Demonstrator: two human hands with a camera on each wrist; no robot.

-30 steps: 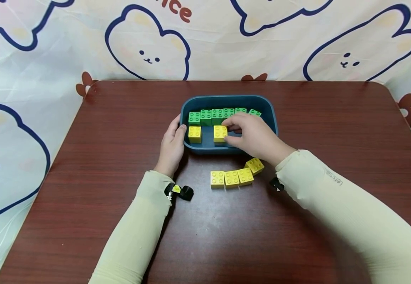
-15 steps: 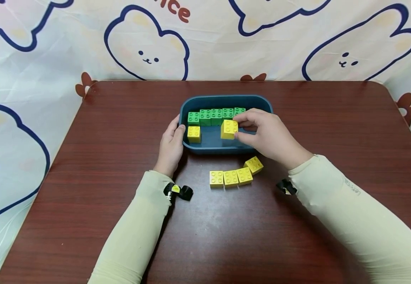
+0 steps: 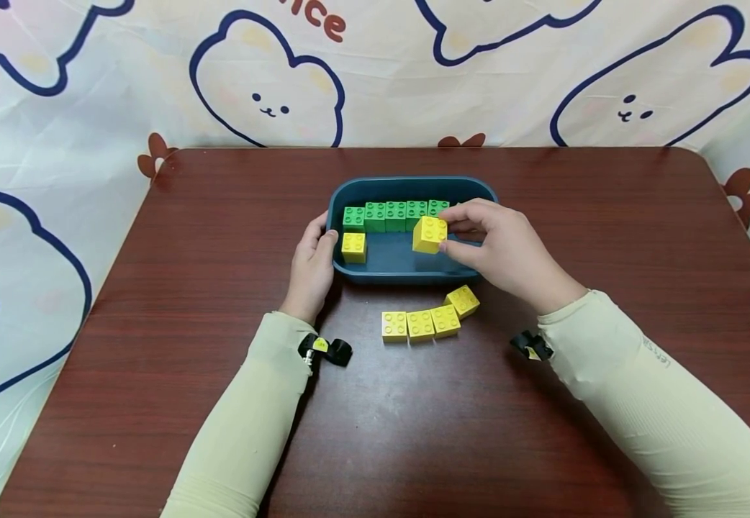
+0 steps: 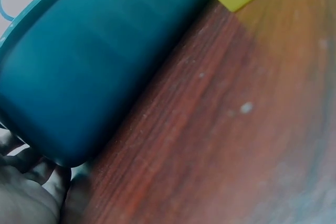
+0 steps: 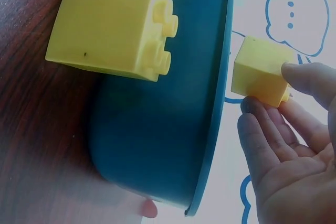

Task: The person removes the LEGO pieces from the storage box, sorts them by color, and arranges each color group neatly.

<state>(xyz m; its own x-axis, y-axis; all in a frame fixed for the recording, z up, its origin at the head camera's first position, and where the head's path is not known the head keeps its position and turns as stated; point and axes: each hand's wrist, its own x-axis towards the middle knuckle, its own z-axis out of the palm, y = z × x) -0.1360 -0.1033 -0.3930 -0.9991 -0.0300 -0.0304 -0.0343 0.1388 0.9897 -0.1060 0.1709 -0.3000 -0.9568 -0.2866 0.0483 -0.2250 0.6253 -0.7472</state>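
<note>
My right hand (image 3: 507,248) pinches a yellow toy brick (image 3: 430,234) between thumb and fingertips, holding it over the dark blue bin (image 3: 401,278). In the right wrist view this held brick (image 5: 261,72) appears above the bin's rim. At the bin's left end, my left hand (image 3: 310,270) grips the wall, thumb at the rim and fingers round the outside. Inside the bin, several green bricks (image 3: 396,214) form a row along the back. Another yellow brick (image 3: 353,247) sits at the front left inside. The right hand hides the bin's right end.
Several yellow bricks stand on the brown table (image 3: 219,237) in front of the bin. The leftmost brick (image 3: 394,326) starts a curved row, and the rightmost brick (image 3: 462,301) is turned at an angle. A patterned cloth (image 3: 388,93) hangs behind the table.
My right hand has lifted the yellow brick from the front part of the bin and moved it right. The left hand stays on the bin's left end.
</note>
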